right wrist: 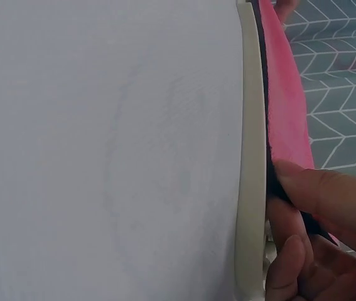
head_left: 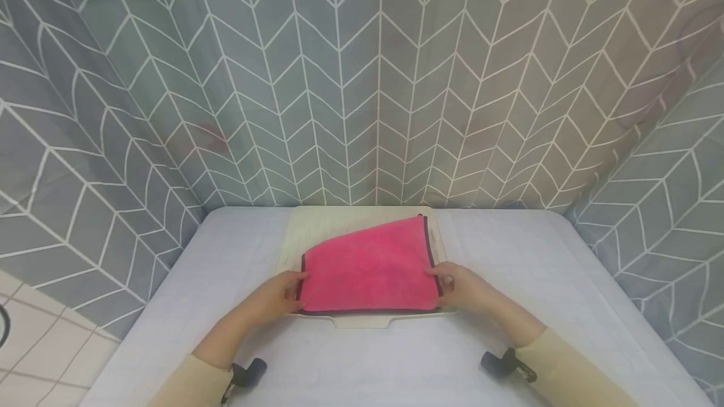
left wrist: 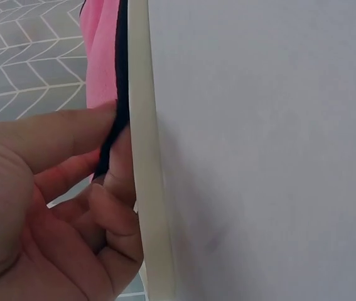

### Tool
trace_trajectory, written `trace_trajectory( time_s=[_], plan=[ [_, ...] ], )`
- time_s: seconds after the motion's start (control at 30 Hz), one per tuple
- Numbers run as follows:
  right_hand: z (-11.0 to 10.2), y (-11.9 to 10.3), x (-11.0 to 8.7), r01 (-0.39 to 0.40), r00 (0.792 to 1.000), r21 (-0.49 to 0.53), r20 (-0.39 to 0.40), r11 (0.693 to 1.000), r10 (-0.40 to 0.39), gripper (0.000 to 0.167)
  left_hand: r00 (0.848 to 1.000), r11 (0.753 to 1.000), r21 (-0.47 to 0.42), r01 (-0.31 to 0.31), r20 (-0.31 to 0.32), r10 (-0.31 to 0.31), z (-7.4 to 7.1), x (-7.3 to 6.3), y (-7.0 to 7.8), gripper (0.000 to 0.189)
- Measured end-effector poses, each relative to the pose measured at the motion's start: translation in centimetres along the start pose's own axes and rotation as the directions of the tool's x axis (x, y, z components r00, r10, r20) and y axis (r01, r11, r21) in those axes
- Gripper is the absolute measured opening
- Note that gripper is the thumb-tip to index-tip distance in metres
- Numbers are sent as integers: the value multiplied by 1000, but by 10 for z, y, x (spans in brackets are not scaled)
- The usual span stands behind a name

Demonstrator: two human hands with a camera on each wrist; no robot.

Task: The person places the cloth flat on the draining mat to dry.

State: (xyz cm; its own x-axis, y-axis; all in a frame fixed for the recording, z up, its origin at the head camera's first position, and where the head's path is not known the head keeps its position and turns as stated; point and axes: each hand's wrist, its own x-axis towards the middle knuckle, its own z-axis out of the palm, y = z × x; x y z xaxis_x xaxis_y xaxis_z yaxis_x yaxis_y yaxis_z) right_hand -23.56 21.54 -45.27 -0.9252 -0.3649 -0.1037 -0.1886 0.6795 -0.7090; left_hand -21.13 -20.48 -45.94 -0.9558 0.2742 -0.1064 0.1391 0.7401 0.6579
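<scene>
A pink cloth [head_left: 367,269] with dark edging lies over a cream-coloured board [head_left: 294,231], its far edge running at a slant. My left hand [head_left: 277,297] pinches the cloth's near left corner; in the left wrist view, the thumb and fingers of that hand [left wrist: 58,188] grip the dark edging beside the board's rim [left wrist: 145,157]. At the near right corner my right hand [head_left: 464,287] pinches the cloth too. The right wrist view has this hand's thumb [right wrist: 316,188] on top of the pink cloth [right wrist: 287,100] and its fingers beneath.
The board rests on a table with a white cover [head_left: 509,250], a short tab [head_left: 362,321] at its front edge. Grey curtains [head_left: 362,80] with white chevron lines stand behind and at both sides. Pale floor tiles [head_left: 45,338] show at lower left.
</scene>
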Motion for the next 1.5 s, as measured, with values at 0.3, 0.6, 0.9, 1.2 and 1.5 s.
trace_trajectory(
  time_s=[0.3,0.6,0.9,1.2,1.5],
  plan=[
    [2,-6,-3,57,998,-87,3,995,-57,65,998,995,84,-51,-43,55,3,4,-3,62],
    [-21,-2,10,94,995,-118,53,989,-88,49,999,1000,-14,-21,-26,21,-9,9,-1,61],
    [-33,-9,48,118,991,-49,-50,992,-121,42,995,994,-106,-32,-95,22,-16,38,-7,47],
    [-23,-13,69,91,986,96,-145,991,-77,40,985,986,-155,-61,-169,35,-10,49,-7,35],
    [-27,0,69,98,984,168,-161,981,-71,48,998,944,-325,-67,-24,62,-13,47,-8,59]
  ],
)
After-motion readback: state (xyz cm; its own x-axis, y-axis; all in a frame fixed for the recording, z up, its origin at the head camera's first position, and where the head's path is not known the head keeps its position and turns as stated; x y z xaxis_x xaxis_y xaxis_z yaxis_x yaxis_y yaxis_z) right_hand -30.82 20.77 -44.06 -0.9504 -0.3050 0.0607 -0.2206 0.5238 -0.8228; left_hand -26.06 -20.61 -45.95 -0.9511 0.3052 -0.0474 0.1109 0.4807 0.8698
